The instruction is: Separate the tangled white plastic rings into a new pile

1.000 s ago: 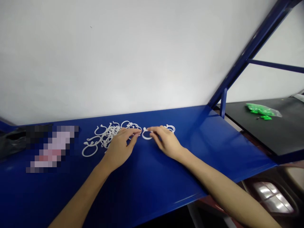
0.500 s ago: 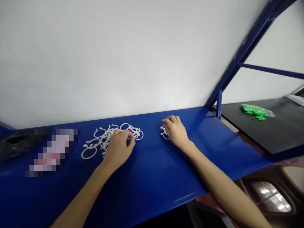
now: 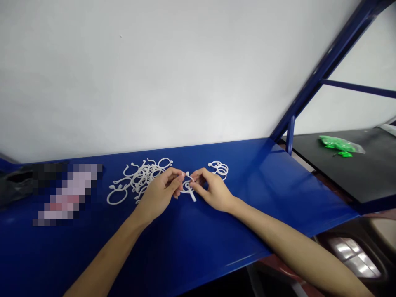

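Between my two hands is a white plastic ring point(image 3: 191, 178) with knobbed ends, lifted just above the blue tabletop. My left hand point(image 3: 159, 194) pinches it from the left with thumb and fingers. From the right, my right hand point(image 3: 215, 192) pinches its other side. Below the fingertips shows a white part with a small loop and a short straight tab point(image 3: 193, 195); whether it belongs to the same ring I cannot tell. A tangled pile of similar white rings point(image 3: 116, 196) lies left of and behind my left hand. Several more rings point(image 3: 222, 170) lie together beyond my right hand.
On the left lie a blurred-out pinkish packet point(image 3: 76, 189) and a black plastic bag point(image 3: 14, 185). The blue table point(image 3: 216, 243) meets a white wall behind. A blue metal frame point(image 3: 291, 132) rises at right, beside a black table with a bag of green pieces point(image 3: 338, 144).
My right hand has come left from the small group of rings, uncovering it. My left hand has moved right from the pile. Both now meet at a white ring.
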The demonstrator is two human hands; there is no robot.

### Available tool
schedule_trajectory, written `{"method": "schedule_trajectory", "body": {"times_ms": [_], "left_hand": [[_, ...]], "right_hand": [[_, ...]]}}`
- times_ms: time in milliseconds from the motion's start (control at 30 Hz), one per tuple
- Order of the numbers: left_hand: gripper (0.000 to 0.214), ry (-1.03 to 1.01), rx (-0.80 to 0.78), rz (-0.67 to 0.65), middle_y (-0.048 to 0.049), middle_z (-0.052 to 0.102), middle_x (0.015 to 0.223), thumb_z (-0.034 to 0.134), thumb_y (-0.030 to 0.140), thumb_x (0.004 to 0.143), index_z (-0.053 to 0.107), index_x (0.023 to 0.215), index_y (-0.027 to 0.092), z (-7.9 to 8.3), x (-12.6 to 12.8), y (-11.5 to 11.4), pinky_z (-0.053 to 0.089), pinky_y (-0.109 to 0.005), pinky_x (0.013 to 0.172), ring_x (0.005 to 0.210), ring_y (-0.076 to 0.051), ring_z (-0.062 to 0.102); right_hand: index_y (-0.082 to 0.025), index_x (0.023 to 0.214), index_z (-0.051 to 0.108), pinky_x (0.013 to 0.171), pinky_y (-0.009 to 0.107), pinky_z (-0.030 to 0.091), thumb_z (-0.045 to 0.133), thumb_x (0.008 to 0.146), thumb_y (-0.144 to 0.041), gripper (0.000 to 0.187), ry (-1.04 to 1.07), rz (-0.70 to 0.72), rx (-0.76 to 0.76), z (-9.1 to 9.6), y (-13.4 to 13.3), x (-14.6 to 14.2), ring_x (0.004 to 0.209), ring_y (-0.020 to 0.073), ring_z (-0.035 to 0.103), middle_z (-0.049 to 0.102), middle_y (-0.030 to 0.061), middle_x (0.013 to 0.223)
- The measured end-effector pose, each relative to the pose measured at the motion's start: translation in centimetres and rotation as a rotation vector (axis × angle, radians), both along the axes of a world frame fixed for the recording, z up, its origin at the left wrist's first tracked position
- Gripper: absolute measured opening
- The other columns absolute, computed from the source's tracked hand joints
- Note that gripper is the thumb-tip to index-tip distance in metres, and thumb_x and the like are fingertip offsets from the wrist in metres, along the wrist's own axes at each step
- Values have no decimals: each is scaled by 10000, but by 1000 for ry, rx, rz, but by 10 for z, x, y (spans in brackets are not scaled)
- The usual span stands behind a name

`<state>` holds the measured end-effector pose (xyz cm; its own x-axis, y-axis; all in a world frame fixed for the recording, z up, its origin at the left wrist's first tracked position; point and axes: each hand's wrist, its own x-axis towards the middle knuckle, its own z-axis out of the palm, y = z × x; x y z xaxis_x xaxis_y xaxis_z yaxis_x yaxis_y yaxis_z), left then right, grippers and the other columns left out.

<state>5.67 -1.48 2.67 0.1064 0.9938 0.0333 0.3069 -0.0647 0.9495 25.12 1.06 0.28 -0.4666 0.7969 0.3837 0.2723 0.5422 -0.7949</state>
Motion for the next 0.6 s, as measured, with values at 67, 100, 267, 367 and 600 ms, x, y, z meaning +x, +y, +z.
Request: {"method": "schedule_trajectory", "body": {"times_ms": [67, 100, 267, 367, 600], "left_hand": [[317, -39, -13, -9, 22, 634, 712, 552, 505, 892, 610, 978, 205, -2, 1, 1, 496, -292, 616, 587, -131, 594], [311, -36, -16, -7, 16, 649, 734, 559, 498, 889, 611, 978, 204, -3, 1, 2, 504, -299, 627, 589, -132, 605], [294, 30, -19, 3, 12, 676, 773, 549, 484, 908, 619, 1001, 214, -11, -2, 5, 517, -308, 681, 623, -133, 633], [295, 40, -7, 9, 14, 680, 789, 546, 488, 911, 616, 1009, 219, -11, -3, 4, 519, -304, 682, 625, -131, 633], [263, 101, 34, 23, 24, 668, 677, 559, 468, 892, 646, 930, 223, -8, -1, 1, 517, -295, 676, 618, -148, 650]], "right_hand": [[-204, 1087, 567, 716, 279, 543, 586, 966, -261, 135, 46, 0, -22, -1, 1, 0, 747, 137, 654, 690, 12, 874], [-206, 1112, 562, 713, 276, 544, 570, 971, -254, 149, 61, 4, -27, -2, 1, 0, 745, 135, 656, 691, 9, 866], [-202, 1125, 593, 691, 262, 533, 562, 976, -256, 162, 44, 7, -10, -4, -1, -1, 727, 130, 652, 688, 4, 834], [-195, 1119, 610, 676, 254, 523, 567, 974, -249, 160, 43, 3, 15, -2, -1, -1, 717, 127, 644, 686, 4, 826], [-194, 1060, 661, 712, 267, 523, 572, 981, -240, 127, 52, 14, 77, -1, 0, 0, 762, 143, 661, 713, 32, 889]]}}
